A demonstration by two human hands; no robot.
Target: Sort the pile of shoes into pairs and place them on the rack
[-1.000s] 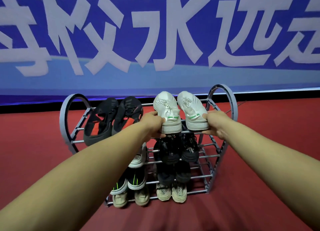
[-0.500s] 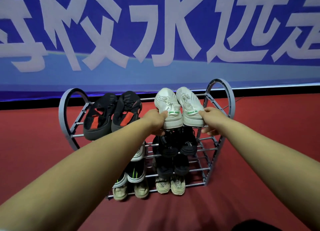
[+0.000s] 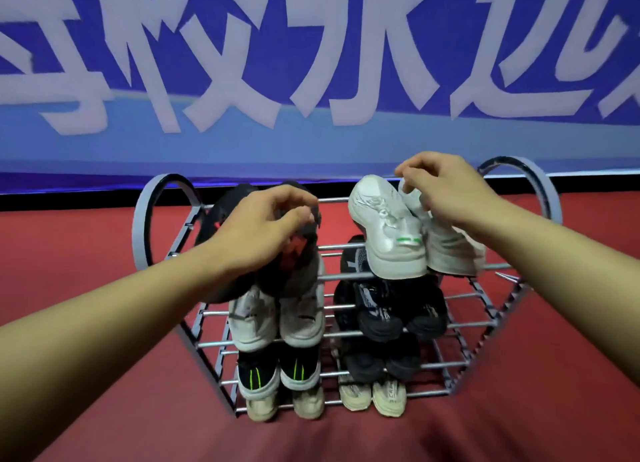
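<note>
We are reaching both arms toward a grey rack (image 3: 140, 226) that is standing on the red floor (image 3: 571, 357) in front of a blue banner (image 3: 311, 139) with large white characters. Our left hand (image 3: 259, 233) is hovering over the black shoes (image 3: 298, 271) on the left of the top tier, its fingers curled loosely near the uppers; we cannot tell whether they are pinching anything. Our right hand (image 3: 446, 191) is lying over the toe of the right-hand shoe of the white pair (image 3: 391, 240), fingers bent, and again we cannot tell whether it is gripping. This white pair is sitting on the right of the top tier, heels toward us, the two shoes touching side by side. On the tier below, white sneakers (image 3: 277, 319) are sitting at the left and black sneakers (image 3: 391, 316) at the right. Lower down, black shoes with green stripes (image 3: 277, 371) are sitting at the left, another dark pair (image 3: 381, 361) at the right. On the bottom tier, tan shoes (image 3: 284, 406) and beige shoes (image 3: 372, 394) are sitting side by side.
</note>
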